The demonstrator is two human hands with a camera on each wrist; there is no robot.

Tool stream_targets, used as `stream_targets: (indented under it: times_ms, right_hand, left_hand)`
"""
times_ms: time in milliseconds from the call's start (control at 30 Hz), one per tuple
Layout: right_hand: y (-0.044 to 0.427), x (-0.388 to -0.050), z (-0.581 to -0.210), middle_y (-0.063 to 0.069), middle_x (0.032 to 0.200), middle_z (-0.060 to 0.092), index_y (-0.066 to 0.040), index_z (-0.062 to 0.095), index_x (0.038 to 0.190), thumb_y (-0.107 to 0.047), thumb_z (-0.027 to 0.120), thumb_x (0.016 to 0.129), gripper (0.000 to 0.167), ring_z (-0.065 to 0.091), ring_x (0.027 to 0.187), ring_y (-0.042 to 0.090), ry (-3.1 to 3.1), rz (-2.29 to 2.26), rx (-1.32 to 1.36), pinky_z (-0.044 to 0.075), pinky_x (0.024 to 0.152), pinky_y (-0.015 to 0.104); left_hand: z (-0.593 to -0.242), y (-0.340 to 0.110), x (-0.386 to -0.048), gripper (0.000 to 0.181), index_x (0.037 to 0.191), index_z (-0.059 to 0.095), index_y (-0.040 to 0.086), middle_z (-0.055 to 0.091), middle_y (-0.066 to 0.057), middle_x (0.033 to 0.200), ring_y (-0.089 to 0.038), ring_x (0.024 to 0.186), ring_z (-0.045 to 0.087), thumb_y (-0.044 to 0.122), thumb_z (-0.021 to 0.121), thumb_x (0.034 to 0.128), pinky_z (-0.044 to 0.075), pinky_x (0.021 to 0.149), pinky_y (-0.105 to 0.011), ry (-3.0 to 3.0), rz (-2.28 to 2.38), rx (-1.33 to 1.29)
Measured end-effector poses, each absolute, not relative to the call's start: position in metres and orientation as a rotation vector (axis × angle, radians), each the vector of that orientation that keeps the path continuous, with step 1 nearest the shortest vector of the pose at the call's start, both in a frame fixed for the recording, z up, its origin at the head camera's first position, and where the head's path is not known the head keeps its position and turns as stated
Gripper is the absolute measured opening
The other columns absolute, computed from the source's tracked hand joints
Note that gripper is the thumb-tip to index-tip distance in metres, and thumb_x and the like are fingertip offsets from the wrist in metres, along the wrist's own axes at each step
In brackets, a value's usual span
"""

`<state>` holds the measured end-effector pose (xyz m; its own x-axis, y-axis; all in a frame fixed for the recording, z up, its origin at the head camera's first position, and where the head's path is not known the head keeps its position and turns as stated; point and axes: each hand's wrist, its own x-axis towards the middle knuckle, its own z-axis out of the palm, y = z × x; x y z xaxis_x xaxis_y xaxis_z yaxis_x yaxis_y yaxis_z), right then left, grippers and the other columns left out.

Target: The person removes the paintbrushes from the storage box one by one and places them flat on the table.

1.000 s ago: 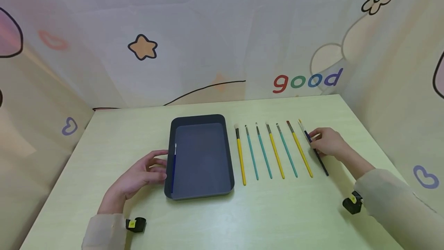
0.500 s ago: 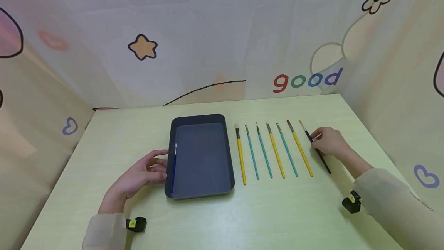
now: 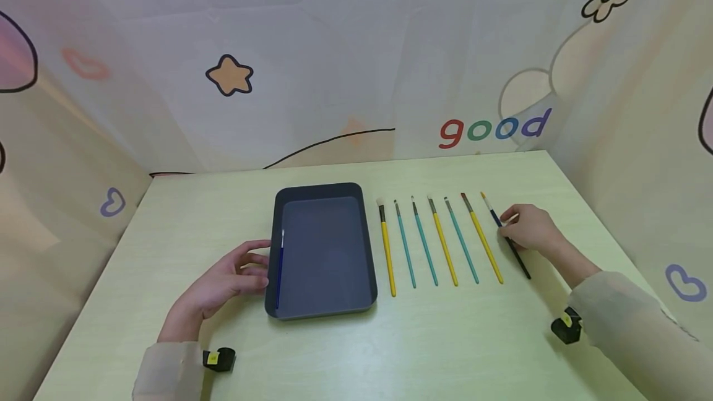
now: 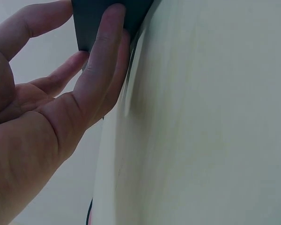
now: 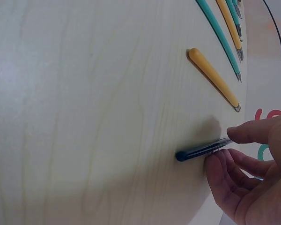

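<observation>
At the left side of a dark grey tray [image 3: 328, 252], my left hand [image 3: 225, 277] rests with its fingertips against the outer wall. The left wrist view shows these fingers [image 4: 96, 70] loosely bent at the tray's wall, not wrapped round it. A blue paintbrush [image 3: 280, 271] lies inside along the tray's left edge. On the right, my right hand [image 3: 526, 228] pinches a dark paintbrush [image 3: 518, 257] with a yellowish tip, the last in a row. In the right wrist view the thumb and fingertips hold its handle [image 5: 199, 151], low over the table.
Between the tray and my right hand lies a row of paintbrushes, among them a thick yellow paintbrush [image 3: 387, 252], a teal paintbrush [image 3: 460, 240] and a red-tipped yellow paintbrush [image 3: 483, 243]. A printed curtain [image 3: 334, 48] stands behind the pale table [image 3: 423, 345].
The dark paintbrush has shifted very slightly to the right under my right hand since a second ago. My left hand and the tray have stayed in place.
</observation>
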<state>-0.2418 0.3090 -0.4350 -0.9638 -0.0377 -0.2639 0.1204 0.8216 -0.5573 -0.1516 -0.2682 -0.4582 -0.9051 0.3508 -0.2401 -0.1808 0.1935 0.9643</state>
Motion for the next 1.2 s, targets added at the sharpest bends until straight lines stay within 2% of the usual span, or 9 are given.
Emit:
stream_targets:
  times_ms: [267,400,500,733,1033,1200]
  right_hand:
    - [0.302,-0.241,-0.432,0.027,0.104,0.063,0.013,0.056,0.122,-0.015,0.065,0.097,0.039,0.062,0.067,0.021,2.825,-0.887,0.025,0.055,0.057,0.031]
    - [0.292,-0.238,-0.429,0.022,0.097,0.064,0.011,0.058,0.119,-0.015,0.064,0.098,0.034,0.061,0.064,0.021,2.859,-0.953,0.000,0.053,0.056,0.031]
    - [0.280,-0.236,-0.423,0.019,0.095,0.062,0.009,0.059,0.117,-0.013,0.064,0.098,0.030,0.062,0.065,0.023,2.853,-1.036,-0.020,0.055,0.057,0.032]
    - [0.245,-0.234,-0.414,0.026,0.109,0.064,0.011,0.058,0.127,-0.012,0.062,0.102,0.034,0.068,0.087,0.031,2.665,-1.313,-0.115,0.062,0.072,0.033]
    - [0.205,-0.233,-0.409,0.032,0.125,0.061,0.014,0.047,0.138,-0.012,0.061,0.104,0.044,0.068,0.109,0.039,2.302,-1.592,-0.203,0.058,0.090,0.043]
    - [0.185,-0.231,-0.409,0.031,0.129,0.062,0.012,0.047,0.140,-0.013,0.062,0.104,0.046,0.065,0.115,0.043,2.197,-1.637,-0.258,0.056,0.094,0.044]
  left_hand:
    - [-0.458,-0.268,-0.151,0.077,0.157,0.032,0.006,0.045,-0.028,0.137,-0.032,0.113,0.060,0.001,0.072,0.0910,0.058,0.091,-0.041,2.063,1.763,0.151]
    - [-0.458,-0.268,-0.151,0.077,0.157,0.032,0.005,0.045,-0.028,0.137,-0.033,0.114,0.059,0.001,0.072,0.0912,0.058,0.091,-0.042,2.055,1.767,0.154]
    - [-0.458,-0.267,-0.151,0.077,0.157,0.032,0.005,0.045,-0.028,0.137,-0.033,0.114,0.060,0.001,0.072,0.0912,0.058,0.091,-0.042,2.052,1.773,0.154]
    - [-0.458,-0.267,-0.151,0.076,0.157,0.033,0.005,0.045,-0.028,0.136,-0.032,0.113,0.060,0.001,0.072,0.0914,0.058,0.091,-0.043,2.053,1.776,0.149]
    - [-0.457,-0.267,-0.151,0.076,0.157,0.033,0.005,0.046,-0.028,0.136,-0.032,0.113,0.061,0.002,0.072,0.0918,0.058,0.092,-0.044,2.059,1.763,0.137]
    - [-0.457,-0.268,-0.149,0.075,0.156,0.033,0.004,0.046,-0.028,0.137,-0.032,0.113,0.061,0.003,0.072,0.0923,0.058,0.092,-0.046,2.054,1.767,0.139]
